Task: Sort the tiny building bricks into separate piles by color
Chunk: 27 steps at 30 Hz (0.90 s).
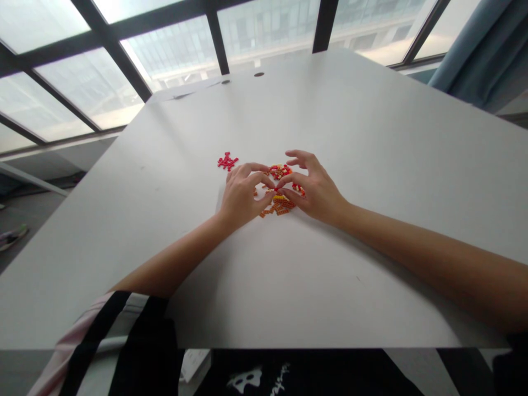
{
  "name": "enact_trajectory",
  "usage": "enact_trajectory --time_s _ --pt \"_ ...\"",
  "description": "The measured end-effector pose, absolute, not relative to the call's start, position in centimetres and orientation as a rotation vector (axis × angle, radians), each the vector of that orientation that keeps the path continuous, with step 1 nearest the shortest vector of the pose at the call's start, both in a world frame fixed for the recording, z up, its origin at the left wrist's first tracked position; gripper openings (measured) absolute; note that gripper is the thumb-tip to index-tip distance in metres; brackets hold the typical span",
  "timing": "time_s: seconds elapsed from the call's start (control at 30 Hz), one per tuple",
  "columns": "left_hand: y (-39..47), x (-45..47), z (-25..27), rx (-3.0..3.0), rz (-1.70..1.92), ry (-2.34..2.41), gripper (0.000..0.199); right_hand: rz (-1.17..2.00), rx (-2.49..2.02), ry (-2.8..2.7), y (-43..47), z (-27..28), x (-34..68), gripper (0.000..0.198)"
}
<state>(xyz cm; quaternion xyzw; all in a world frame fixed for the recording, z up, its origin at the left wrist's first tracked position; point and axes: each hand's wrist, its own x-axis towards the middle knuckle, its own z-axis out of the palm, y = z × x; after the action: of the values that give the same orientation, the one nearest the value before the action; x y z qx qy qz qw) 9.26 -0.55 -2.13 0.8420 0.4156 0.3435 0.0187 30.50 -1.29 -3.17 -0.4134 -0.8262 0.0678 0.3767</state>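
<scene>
Over the middle of the table, my left hand (244,191) and my right hand (315,190) meet with thumbs and index fingers pinched together. Between the fingertips is a small red building brick (276,190), held from both sides. Behind and below the hands lies a pile of small red, yellow and cream bricks (280,171). Nearer to me are several orange bricks (282,208), partly hidden by my fingers. To the left, beyond my left hand, a separate little heap of red bricks (227,161) rests on the table.
The white table (330,286) spreads out on all sides of the hands. At its far edge are two dark round holes and a flat sheet (181,93). Windows stand behind it, and a blue-grey curtain (482,55) hangs at the right.
</scene>
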Motion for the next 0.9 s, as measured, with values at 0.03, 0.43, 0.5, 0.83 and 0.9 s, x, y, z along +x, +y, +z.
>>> enact_trajectory --time_s 0.03,0.43,0.5,0.83,0.9 --pt "-0.5 9.3 -2.2 2.607 1.06 1.315 0.012 0.172 -1.074 -2.097 -1.2 -3.2 30.6 0.016" --pt "3.5 4.2 -1.3 2.318 1.012 2.008 0.005 0.055 -1.376 -1.961 1.1 -5.3 34.7 0.017" --pt "4.0 3.1 -1.4 2.244 0.992 2.125 0.006 0.088 -1.35 -2.007 0.9 -5.1 34.5 0.015" --pt "4.6 1.8 -2.2 2.273 0.955 2.226 0.004 0.137 -1.31 -2.058 0.9 -4.8 34.3 0.015" --pt "4.6 1.7 -2.2 2.285 0.949 2.234 0.004 0.12 -1.31 -2.059 0.9 -4.8 34.3 0.016"
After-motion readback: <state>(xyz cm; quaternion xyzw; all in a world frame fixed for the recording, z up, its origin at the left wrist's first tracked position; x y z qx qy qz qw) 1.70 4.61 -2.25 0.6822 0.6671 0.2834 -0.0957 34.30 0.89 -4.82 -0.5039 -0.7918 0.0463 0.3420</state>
